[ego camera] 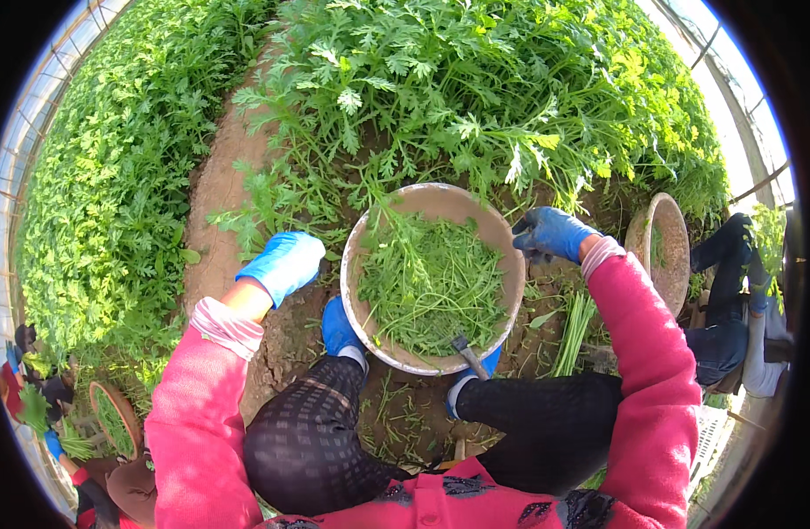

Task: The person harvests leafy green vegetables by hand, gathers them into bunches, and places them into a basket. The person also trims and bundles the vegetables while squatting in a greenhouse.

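Note:
My left hand (283, 264), in a blue glove, is curled left of a round basin (352, 284); its fingertips are hidden. To the basin's right, close to the rim, my right hand (554, 235) is bent in a soiled blue glove; whether a stem is between its fingers cannot be told. Cut leafy greens and loose stems (431, 284) lie in the basin, which stands between my feet. A small hand tool (470, 357) leans on its near rim. Leafy plants (405, 86) grow just beyond, some leaning over the far rim.
A bundle of stems (575, 334) lies on the soil at right, below a second basin (669, 254). A co-worker (722, 330) crouches at far right. A dirt path (226, 172) runs between plant beds. At lower left, other people are beside another basin (117, 416) of greens.

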The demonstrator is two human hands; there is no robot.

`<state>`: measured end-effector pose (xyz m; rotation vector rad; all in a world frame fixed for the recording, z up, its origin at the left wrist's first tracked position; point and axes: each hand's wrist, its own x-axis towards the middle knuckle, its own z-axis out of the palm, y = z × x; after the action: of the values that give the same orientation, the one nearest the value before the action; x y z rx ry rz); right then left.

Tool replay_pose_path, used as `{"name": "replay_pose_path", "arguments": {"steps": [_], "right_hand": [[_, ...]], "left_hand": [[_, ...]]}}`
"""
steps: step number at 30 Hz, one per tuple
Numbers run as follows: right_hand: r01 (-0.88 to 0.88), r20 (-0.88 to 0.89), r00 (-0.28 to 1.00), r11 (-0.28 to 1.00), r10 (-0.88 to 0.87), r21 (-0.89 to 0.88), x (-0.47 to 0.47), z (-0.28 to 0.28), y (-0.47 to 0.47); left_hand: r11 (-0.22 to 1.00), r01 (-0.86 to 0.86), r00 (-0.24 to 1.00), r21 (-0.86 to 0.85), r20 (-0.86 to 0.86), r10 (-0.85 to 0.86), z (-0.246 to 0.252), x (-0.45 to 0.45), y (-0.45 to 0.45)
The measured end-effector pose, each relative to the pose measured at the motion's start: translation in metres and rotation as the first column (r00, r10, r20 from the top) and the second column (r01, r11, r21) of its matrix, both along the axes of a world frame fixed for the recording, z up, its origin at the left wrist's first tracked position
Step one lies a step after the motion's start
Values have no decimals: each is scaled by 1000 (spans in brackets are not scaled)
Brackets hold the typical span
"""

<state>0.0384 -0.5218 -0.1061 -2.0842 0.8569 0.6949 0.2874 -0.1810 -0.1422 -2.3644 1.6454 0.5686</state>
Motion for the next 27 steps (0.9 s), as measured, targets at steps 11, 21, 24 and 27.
{"name": "replay_pose_path", "arguments": {"steps": [11, 21, 24, 27], "right_hand": [[-559, 105, 336, 288, 936, -777, 169, -19, -52], [-375, 310, 719, 723, 622, -580, 232, -20, -54], [-310, 389, 732, 782, 559, -541, 234, -7, -39], [-480, 168, 669, 593, 724, -647, 238, 13, -38]], "left_hand": [[921, -151, 940, -360, -341, 21, -67, 41, -110], [899, -3, 790, -438, -553, -267, -64, 8, -188], [858, 159, 855, -488, -367, -367, -64, 10, -221], [809, -64, 970, -584, -228, -87, -61, 54, -234]]}}
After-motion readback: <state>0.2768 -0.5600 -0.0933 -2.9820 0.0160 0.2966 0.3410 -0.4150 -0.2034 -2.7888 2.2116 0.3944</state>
